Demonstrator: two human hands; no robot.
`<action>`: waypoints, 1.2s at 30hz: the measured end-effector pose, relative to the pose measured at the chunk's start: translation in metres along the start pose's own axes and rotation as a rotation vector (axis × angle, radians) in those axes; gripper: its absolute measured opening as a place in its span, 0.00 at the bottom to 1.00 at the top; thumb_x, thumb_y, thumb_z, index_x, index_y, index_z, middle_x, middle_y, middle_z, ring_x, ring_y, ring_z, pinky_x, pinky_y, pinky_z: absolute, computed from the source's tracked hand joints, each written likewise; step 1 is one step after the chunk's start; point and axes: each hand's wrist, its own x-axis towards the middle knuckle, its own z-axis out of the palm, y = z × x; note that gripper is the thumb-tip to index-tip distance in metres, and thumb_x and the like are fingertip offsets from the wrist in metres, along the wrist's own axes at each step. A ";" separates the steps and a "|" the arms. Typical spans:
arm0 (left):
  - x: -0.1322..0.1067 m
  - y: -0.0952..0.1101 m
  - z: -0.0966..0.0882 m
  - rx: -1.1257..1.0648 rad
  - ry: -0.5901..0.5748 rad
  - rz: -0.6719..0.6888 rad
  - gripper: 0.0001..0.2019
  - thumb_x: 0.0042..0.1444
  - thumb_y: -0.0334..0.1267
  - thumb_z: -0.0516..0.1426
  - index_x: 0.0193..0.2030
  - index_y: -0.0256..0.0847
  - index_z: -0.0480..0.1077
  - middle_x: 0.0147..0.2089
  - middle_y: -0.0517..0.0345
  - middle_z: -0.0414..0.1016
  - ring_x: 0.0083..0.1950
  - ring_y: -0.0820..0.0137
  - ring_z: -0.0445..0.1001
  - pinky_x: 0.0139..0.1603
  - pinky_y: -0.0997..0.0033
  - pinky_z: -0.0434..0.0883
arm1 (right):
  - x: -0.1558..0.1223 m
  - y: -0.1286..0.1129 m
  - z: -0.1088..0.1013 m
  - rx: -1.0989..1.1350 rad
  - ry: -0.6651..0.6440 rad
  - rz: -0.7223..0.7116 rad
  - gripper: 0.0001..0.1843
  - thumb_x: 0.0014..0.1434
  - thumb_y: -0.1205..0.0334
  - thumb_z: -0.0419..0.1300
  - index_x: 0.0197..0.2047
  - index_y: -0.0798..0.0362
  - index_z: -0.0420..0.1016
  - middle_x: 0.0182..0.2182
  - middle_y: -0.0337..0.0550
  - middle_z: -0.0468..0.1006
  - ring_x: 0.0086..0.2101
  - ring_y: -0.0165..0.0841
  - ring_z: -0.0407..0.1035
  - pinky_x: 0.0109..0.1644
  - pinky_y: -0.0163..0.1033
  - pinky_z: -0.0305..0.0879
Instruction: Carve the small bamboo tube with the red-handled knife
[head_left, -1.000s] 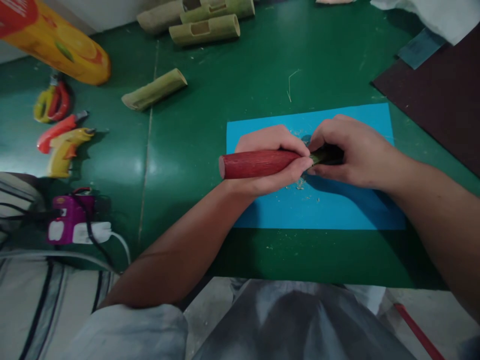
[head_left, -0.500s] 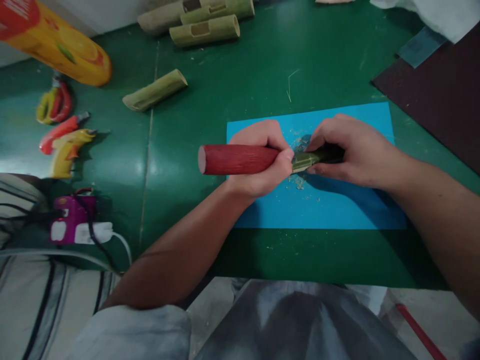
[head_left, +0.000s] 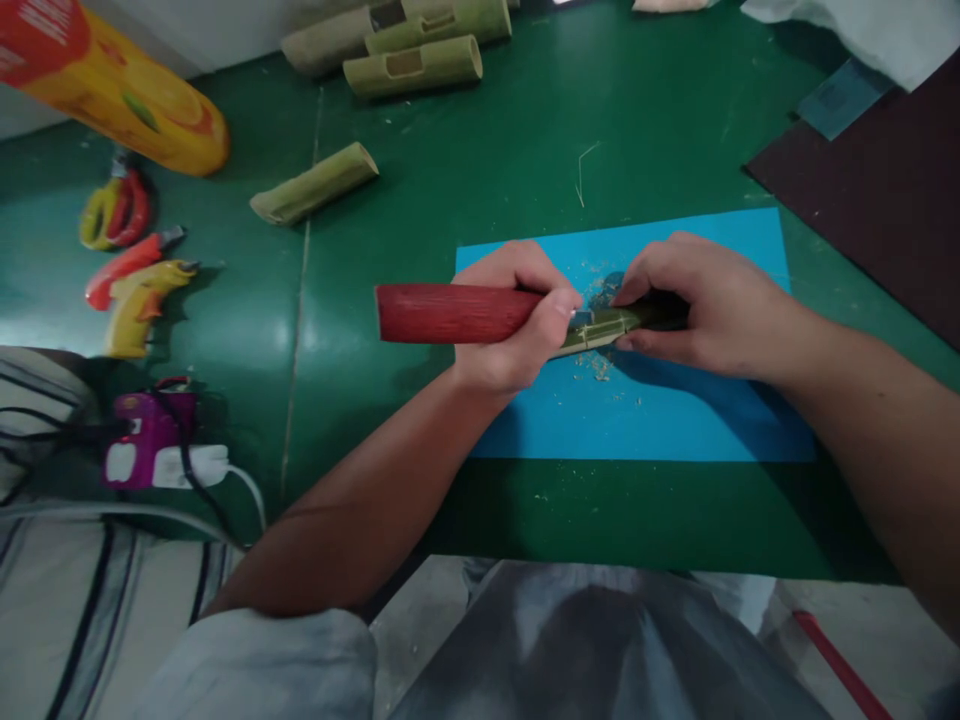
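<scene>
Left hand [head_left: 534, 337]: fingers wrapped round the red handle [head_left: 454, 313] of a tool, thumb toward its metal end, a little of which shows past the thumb. Right hand [head_left: 711, 302]: fingers closed on the bamboo [head_left: 606, 328], gripping its far right part; its left end runs under the left hand. The bamboo lies between both hands, above the blue sheet [head_left: 525, 430]; whether it touches the sheet cannot be told.

Just under the work, pale shavings [head_left: 600, 366] lie scattered on the sheet, with a few crumbs on the desk [head_left: 420, 210] past its near edge. Judged from these, some material is already off and cutting is part-way. How deep or wide the cut is cannot be read; fingers and tool hide it. No through opening can be made out on this piece.

Farther out, for comparison: the front tube [head_left: 412, 68] at the back of the desk has a squared window cut in its side. A lone tube [head_left: 315, 184], nearer, shows no window on the side in view. If the held piece is meant to match the front tube, most of the opening probably remains to be cut.
</scene>
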 end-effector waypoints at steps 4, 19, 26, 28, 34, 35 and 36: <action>0.001 0.006 0.000 0.136 -0.121 -0.082 0.15 0.69 0.51 0.63 0.34 0.46 0.77 0.31 0.62 0.79 0.30 0.70 0.77 0.31 0.66 0.76 | 0.000 -0.004 -0.003 -0.020 -0.042 0.028 0.13 0.61 0.47 0.70 0.44 0.41 0.75 0.45 0.45 0.84 0.47 0.50 0.75 0.48 0.54 0.67; 0.006 0.009 -0.001 0.187 -0.227 -0.112 0.09 0.65 0.46 0.65 0.35 0.46 0.79 0.33 0.62 0.82 0.32 0.69 0.78 0.34 0.65 0.76 | 0.000 -0.004 -0.001 0.010 -0.019 0.027 0.14 0.60 0.48 0.71 0.43 0.44 0.75 0.44 0.48 0.83 0.45 0.50 0.75 0.46 0.55 0.66; 0.001 0.002 0.000 0.167 -0.075 -0.012 0.18 0.67 0.49 0.63 0.29 0.45 0.68 0.25 0.63 0.68 0.26 0.71 0.67 0.28 0.63 0.62 | 0.000 -0.003 -0.001 -0.011 -0.016 0.010 0.11 0.61 0.49 0.71 0.43 0.41 0.76 0.44 0.44 0.84 0.46 0.49 0.75 0.47 0.54 0.66; -0.001 0.000 0.001 0.153 -0.026 -0.017 0.18 0.66 0.47 0.64 0.28 0.44 0.68 0.25 0.63 0.67 0.25 0.73 0.66 0.27 0.65 0.60 | 0.000 -0.002 0.001 -0.009 -0.006 0.005 0.12 0.61 0.49 0.71 0.43 0.42 0.76 0.43 0.44 0.83 0.45 0.49 0.75 0.46 0.53 0.66; -0.003 0.003 0.005 0.175 0.050 -0.024 0.22 0.70 0.54 0.63 0.28 0.43 0.71 0.25 0.62 0.71 0.25 0.74 0.69 0.27 0.66 0.65 | 0.000 0.000 0.003 0.004 0.025 -0.002 0.10 0.61 0.48 0.68 0.42 0.40 0.76 0.42 0.43 0.83 0.44 0.49 0.75 0.45 0.54 0.66; -0.003 0.004 0.005 0.179 0.045 -0.032 0.21 0.71 0.54 0.62 0.29 0.44 0.72 0.26 0.62 0.73 0.26 0.73 0.72 0.28 0.66 0.67 | 0.000 0.000 0.003 0.000 0.023 0.001 0.11 0.61 0.47 0.68 0.43 0.40 0.76 0.42 0.44 0.83 0.44 0.49 0.75 0.45 0.55 0.66; -0.002 0.006 0.005 0.177 0.026 -0.042 0.20 0.71 0.53 0.62 0.31 0.44 0.74 0.28 0.62 0.75 0.27 0.72 0.74 0.29 0.66 0.70 | 0.000 -0.001 0.002 -0.002 0.016 0.002 0.11 0.61 0.46 0.68 0.43 0.41 0.76 0.42 0.45 0.83 0.44 0.50 0.75 0.45 0.55 0.66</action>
